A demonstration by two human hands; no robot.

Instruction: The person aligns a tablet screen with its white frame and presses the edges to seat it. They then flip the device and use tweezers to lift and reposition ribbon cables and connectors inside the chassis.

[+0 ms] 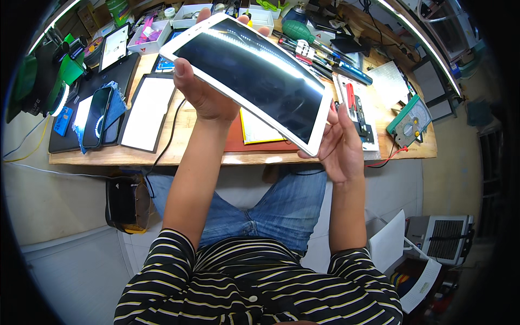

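Above the front part of the workbench I hold a white-framed tablet (252, 81) in both hands, its dark screen facing up toward me. A bright streak of lamp light reflects across the glass. My left hand (203, 89) supports the tablet's left end from below, thumb at the near edge and fingertips showing past the far edge. My right hand (344, 141) grips the lower right corner, thumb beside the edge and fingers partly hidden behind it. Under the tablet, a white panel with a yellow border (262, 130) lies on a reddish-brown mat (234, 142).
At left, a phone (98, 116) rests on a blue cloth, beside a white panel in a dark frame (146, 111). Screwdrivers and pens (314, 57) crowd the back right, near a green air blower (297, 31). An analog multimeter (410, 120) with a red lead stands at the right edge.
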